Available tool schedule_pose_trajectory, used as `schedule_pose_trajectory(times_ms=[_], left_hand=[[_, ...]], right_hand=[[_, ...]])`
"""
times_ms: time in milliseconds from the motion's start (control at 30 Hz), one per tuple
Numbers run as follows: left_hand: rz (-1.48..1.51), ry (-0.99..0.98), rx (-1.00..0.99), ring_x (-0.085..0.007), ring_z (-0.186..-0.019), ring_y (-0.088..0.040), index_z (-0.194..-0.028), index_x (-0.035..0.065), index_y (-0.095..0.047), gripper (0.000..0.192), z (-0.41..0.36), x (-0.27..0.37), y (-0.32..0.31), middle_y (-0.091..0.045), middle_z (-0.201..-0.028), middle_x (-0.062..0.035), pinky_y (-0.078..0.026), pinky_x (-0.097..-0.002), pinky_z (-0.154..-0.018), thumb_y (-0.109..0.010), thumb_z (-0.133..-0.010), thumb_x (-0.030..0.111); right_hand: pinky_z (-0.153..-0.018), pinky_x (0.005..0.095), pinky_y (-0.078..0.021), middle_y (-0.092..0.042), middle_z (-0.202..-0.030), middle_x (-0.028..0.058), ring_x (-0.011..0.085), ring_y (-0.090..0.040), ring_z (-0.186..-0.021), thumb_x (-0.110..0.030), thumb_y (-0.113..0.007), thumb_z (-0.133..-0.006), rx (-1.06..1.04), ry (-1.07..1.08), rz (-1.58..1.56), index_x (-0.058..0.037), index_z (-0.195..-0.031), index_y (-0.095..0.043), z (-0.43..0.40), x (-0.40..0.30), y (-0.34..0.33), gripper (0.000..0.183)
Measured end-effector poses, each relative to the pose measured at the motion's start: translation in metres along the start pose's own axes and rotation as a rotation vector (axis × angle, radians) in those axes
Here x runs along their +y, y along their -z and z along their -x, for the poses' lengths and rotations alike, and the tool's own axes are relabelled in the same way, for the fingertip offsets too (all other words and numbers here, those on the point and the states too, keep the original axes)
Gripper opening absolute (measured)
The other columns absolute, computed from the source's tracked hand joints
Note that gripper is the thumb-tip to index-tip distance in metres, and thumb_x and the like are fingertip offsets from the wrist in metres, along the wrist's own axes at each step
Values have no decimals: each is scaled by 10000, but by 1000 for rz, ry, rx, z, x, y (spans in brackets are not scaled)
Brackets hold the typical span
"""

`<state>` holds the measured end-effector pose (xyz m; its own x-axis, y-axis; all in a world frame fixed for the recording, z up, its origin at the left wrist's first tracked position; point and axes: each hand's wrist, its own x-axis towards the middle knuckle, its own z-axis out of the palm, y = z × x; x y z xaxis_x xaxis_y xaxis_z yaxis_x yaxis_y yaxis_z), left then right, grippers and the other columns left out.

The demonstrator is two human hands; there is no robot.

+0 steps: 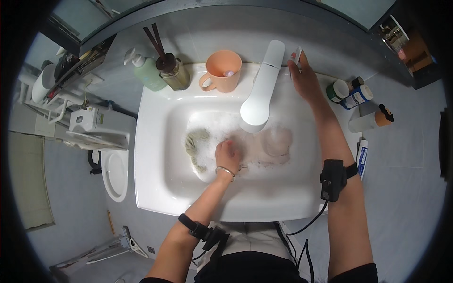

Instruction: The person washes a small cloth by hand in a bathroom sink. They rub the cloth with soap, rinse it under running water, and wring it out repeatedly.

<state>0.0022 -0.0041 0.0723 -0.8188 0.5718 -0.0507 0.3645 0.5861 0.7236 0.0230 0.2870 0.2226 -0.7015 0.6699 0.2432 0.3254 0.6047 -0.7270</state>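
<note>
Before me is a white washbasin (152,184) holding cloudy, sudsy water. My left hand (228,155) is in the foam near the basin's middle, a metal bangle (225,171) on its wrist. Its fingers are curled and partly hidden, so whether they grip anything does not show. Left of it lies a wet grey-green cloth (193,143), partly under suds. A murky brownish patch (277,143) shows in the water to the right. Behind the white faucet (260,95), my right hand (305,78) pinches a thin whitish object (298,53) near the wall.
Along the back ledge stand a green pump bottle (150,74), a reed diffuser (173,72) and an orange mug (222,72). Small jars (337,91), a spray bottle (368,121) and a toothpaste tube (361,159) sit at right. A toilet (115,173) is at left.
</note>
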Motion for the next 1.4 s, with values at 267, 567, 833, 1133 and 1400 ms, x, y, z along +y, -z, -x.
schedule_pose_trajectory(times_ms=[267,567,833,1133,1400], left_hand=[[17,288,-133,-292,-1051,-532,-1289,-16,-355,691,-8,-3,-7,-523,-1137,-207,-440,-352,-896,-688,-711,164],[-77,265,-433,-314,-1081,-533,-1412,52,-172,926,-2,-21,-34,-521,-1183,-235,-434,-350,-921,-704,-662,160],[661,657,-480,-283,-1133,-504,-1415,73,-185,878,2,5,-41,-496,-1250,-184,-424,-355,-933,-642,-765,447],[1969,824,-808,-288,-1032,-555,-1249,54,-450,504,-7,-15,-31,-541,-1176,-159,-457,-399,-904,-438,-909,426],[1850,765,-617,-258,-913,-592,-1149,33,-510,391,-11,-41,-55,-597,-1036,-129,-488,-370,-835,-432,-920,340]], right_hand=[[-900,405,-402,-577,-1042,145,302,-500,-1073,-157,-569,-833,34,-47,253,-34,-1118,-552,140,61,-49,311],[-909,645,-322,-165,-1455,143,437,-271,-1260,-389,-675,-737,-426,-294,617,-221,-1345,-376,211,70,-85,698],[-888,448,-417,-356,-1290,239,422,-439,-1110,-169,-663,-751,91,-643,455,-118,-1329,-381,206,87,-110,645],[-795,449,-449,-459,-1056,226,412,-514,-958,-135,-643,-738,-18,-244,-56,-105,-1118,-539,235,-43,-127,395],[-512,399,-480,-553,-775,152,338,-585,-603,-249,-663,-778,-49,82,-53,-87,-771,-591,237,-73,-135,177]])
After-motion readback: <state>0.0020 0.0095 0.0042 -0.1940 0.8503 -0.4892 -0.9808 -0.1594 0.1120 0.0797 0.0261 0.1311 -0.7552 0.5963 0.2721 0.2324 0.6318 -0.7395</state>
